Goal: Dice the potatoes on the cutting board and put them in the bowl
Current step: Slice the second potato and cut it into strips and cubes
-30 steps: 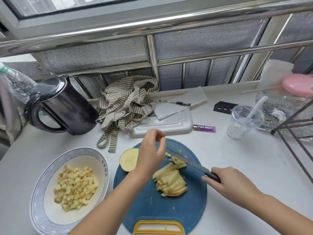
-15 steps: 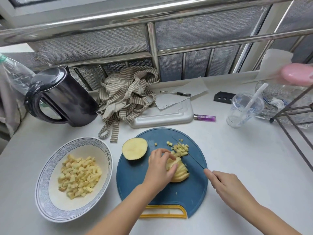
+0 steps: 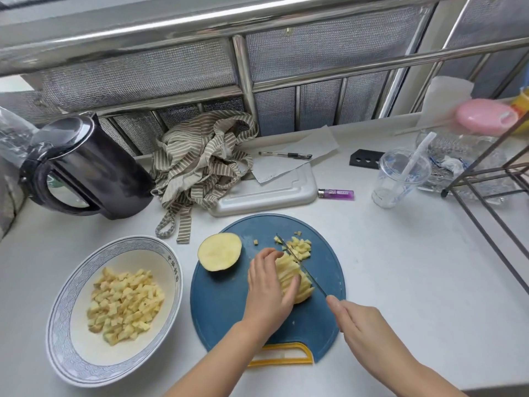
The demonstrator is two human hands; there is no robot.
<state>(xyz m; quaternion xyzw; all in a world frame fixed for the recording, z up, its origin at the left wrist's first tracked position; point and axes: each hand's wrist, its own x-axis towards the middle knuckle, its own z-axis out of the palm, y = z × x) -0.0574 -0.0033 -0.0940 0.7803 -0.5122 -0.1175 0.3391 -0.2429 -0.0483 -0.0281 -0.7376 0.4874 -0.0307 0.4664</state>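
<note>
Down from the air over the cutting board [image 3: 229, 316], where it hung pinched a second ago, the left hand [image 3: 269, 293] has come to rest on the potato sticks [image 3: 290, 275]. The knife [image 3: 300, 266] has turned edge-down against them.

Farthest left on the counter [image 3: 415, 282], well apart from the cutting, the bowl [image 3: 57, 310] holds a heap of diced potato [image 3: 123, 305]. A potato half [image 3: 219, 250] lies cut face up at the board's left edge, untouched.

Next comes the left hand. Its grip is closed over the stack, fingers curved across the top and the thumb against the near side. The sticks seem to run across the blade, so the uncut length stretches from the blade back under those fingers. The blade itself slants from far-left to near-right along the stack's right face, just beside the fingertips [image 3: 279, 255]. On its other side sits a small pile of cut cubes [image 3: 300, 247].

At the right, the right hand [image 3: 363, 330] has its grip wrapped round the knife's handle, which it hides.

The next cut likely depends on that narrow margin. The blade has to step left into the stack while the left fingers draw back ahead of it.
</note>
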